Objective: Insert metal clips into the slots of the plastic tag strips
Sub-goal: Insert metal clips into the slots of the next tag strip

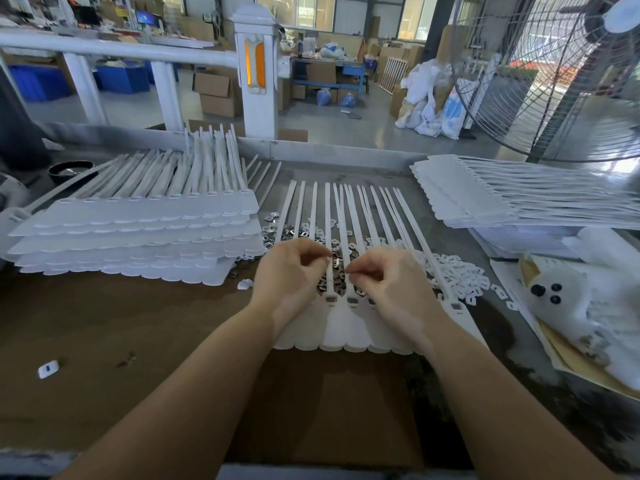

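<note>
Tag strip sheet (341, 332): plain milky white, no pattern.
Metal clips (289, 233): shiny silver, dark centres.
Left stack of strips (138, 237): same pale white, scalloped edges.
Right stack (485, 199): white too.
Small plastic caps (464, 277): bright white.
Worktop (104, 323): brown, mottled darker.
Bowl (71, 170): black.
Crates (38, 81): solid blue.
Post reflector (255, 65): orange on white.

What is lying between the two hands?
In the head view, between the left hand and right hand lie white strips with shiny metal clips scattered beneath them.
</note>
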{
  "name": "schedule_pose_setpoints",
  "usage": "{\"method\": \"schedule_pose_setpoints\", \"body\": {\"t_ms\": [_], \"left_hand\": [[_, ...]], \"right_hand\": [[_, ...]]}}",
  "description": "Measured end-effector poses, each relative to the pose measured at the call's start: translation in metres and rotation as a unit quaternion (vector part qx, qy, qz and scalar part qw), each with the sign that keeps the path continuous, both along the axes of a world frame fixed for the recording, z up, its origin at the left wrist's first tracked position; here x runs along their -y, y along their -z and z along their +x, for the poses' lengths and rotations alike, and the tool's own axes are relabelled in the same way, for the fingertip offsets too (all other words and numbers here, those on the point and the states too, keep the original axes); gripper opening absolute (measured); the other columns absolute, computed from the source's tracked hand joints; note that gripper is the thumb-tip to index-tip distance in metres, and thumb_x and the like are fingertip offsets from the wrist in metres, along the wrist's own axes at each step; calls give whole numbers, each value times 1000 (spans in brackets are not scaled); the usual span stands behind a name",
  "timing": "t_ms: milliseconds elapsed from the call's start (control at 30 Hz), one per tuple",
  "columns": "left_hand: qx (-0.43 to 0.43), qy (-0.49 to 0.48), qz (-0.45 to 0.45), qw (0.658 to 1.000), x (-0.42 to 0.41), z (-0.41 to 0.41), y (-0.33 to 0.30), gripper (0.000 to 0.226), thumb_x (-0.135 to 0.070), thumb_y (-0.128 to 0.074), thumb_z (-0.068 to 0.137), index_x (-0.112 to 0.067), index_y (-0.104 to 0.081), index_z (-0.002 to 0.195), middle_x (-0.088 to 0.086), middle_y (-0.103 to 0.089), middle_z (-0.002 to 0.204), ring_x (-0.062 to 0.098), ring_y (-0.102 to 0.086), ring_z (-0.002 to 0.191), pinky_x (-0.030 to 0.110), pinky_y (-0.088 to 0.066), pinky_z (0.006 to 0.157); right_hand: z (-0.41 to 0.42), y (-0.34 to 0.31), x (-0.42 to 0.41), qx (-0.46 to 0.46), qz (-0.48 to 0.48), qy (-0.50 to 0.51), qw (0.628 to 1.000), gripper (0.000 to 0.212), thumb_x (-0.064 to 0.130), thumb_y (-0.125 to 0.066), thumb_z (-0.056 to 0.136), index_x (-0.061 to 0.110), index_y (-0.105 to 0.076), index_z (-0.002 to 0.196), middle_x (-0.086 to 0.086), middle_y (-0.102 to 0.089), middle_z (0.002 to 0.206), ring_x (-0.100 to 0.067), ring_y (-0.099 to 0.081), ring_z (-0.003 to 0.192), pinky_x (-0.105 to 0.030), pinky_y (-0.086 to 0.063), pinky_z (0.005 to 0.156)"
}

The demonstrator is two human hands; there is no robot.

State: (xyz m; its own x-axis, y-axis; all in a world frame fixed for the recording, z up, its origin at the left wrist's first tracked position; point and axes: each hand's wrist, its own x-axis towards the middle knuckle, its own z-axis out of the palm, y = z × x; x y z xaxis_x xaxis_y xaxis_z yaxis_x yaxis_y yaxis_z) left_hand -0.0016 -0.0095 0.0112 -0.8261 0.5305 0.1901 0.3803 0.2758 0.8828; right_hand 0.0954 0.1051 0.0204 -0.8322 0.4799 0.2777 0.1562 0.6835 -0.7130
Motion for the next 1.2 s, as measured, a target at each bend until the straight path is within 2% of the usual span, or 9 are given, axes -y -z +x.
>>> {"method": "schedule_pose_setpoints", "body": {"t_ms": [67, 167, 333, 467, 600, 800, 933, 1100, 1200], "left_hand": [[-19, -43, -16, 999, 5, -8, 1, 12, -17, -61, 89, -26, -68, 90, -15, -65, 81, 5, -61, 80, 20, -49, 74], [-58, -88, -85, 991, 11, -16, 6, 14, -21, -60, 89, -27, -69, 98, -7, -62, 95, 11, -58, 82, 30, -50, 79], [-40, -93, -81, 992, 18, -23, 14, 16, -24, -61, 89, -23, -67, 104, 0, -54, 107, 14, -52, 92, 24, -42, 79], [-11, -80, -62, 995, 24, -26, 16, 14, -22, -61, 89, -26, -67, 100, 2, -59, 102, 13, -55, 82, 25, -43, 71], [-4, -83, -54, 995, 29, -26, 19, 19, -16, -63, 87, -33, -64, 93, -1, -60, 101, 10, -58, 83, 25, -47, 75], [-27, -88, -62, 994, 29, -26, 21, 23, -12, -63, 87, -34, -63, 88, -6, -56, 104, 9, -54, 84, 22, -41, 77], [-38, -94, -68, 993, 28, -26, 22, 22, -12, -62, 87, -33, -64, 87, -9, -55, 104, 6, -53, 84, 19, -38, 75], [-42, -96, -76, 992, 29, -27, 24, 20, -16, -61, 88, -35, -64, 89, -12, -56, 103, 4, -53, 85, 16, -38, 65], [-9, -91, -48, 995, 30, -26, 23, 22, -16, -57, 90, -36, -64, 89, -10, -64, 98, 4, -61, 84, 20, -44, 67]], "right_hand": [[-2, -1, 4, 21, 7, -17, 1000, 12, 8, -64, 86, 15, -72, 92, 8, -66, 86, 3, -59, 78, -2, -44, 71], [-4, -2, 10, 47, 3, -37, 998, 12, 9, -65, 85, 14, -72, 93, 6, -67, 87, -1, -61, 80, -5, -47, 72], [-9, -4, 14, 81, -7, -45, 996, 12, 9, -65, 85, 14, -73, 93, 2, -70, 91, -7, -62, 84, -11, -46, 76], [-10, -8, 12, 101, -32, -48, 993, 10, 10, -67, 84, 13, -73, 91, 3, -67, 86, -10, -63, 85, -16, -48, 78], [-10, -10, 11, 131, -46, -53, 989, 10, 13, -66, 85, 14, -74, 90, 10, -63, 80, -9, -61, 83, -11, -45, 67], [-13, -7, 16, 140, -59, -28, 988, 9, 12, -65, 84, 14, -74, 86, 3, -65, 87, -12, -60, 85, -14, -47, 67], [-13, -7, 18, 132, -65, -2, 989, 16, 11, -69, 80, 22, -64, 69, 10, -59, 76, -9, -57, 78, -13, -44, 61], [-14, -6, 19, 130, -84, 18, 988, 23, 9, -72, 76, 24, -58, 66, 7, -59, 76, -15, -59, 83, -22, -47, 67], [-15, -8, 22, 137, -87, 30, 986, 24, 8, -72, 75, 24, -58, 64, 5, -61, 81, -17, -60, 89, -27, -50, 75]]}}
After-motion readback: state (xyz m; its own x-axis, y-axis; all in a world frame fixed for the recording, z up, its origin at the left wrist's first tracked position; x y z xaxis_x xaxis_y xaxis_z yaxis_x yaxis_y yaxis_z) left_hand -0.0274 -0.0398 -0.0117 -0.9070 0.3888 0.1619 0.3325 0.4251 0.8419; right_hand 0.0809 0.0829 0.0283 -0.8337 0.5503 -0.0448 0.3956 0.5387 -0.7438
